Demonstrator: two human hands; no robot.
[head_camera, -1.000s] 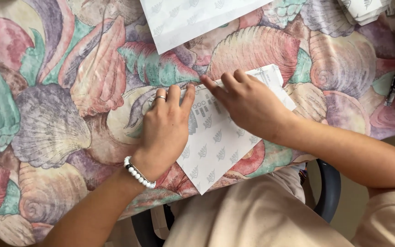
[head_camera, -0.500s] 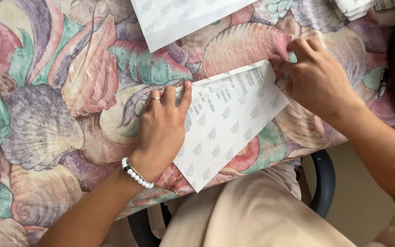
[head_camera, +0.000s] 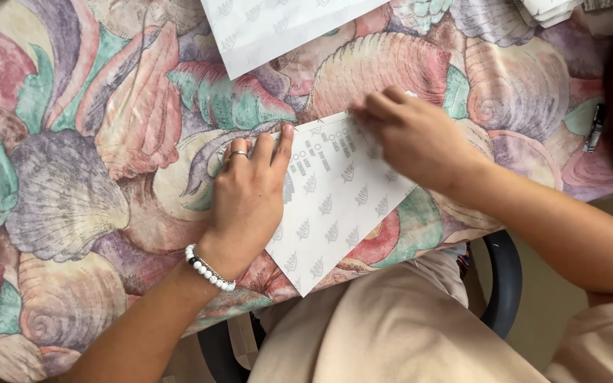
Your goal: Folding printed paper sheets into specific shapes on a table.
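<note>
White patterned paper sheet (head_camera: 335, 206) lies on shell-print table (head_camera: 72, 177). Left hand (head_camera: 250, 198), no grip, fingers flat, presses sheet's left edge. Right hand (head_camera: 409, 138) rests on sheet's upper right corner; grip state unclear. Second sheet (head_camera: 278, 28) lies beyond, well apart.

folded paper (head_camera: 335, 206) on tablecloth (head_camera: 72, 177), under both hands (head_camera: 250, 191)

Beaded bracelet (head_camera: 210, 268), finger ring (head_camera: 238, 154), beige clothes (head_camera: 391, 326)
</note>
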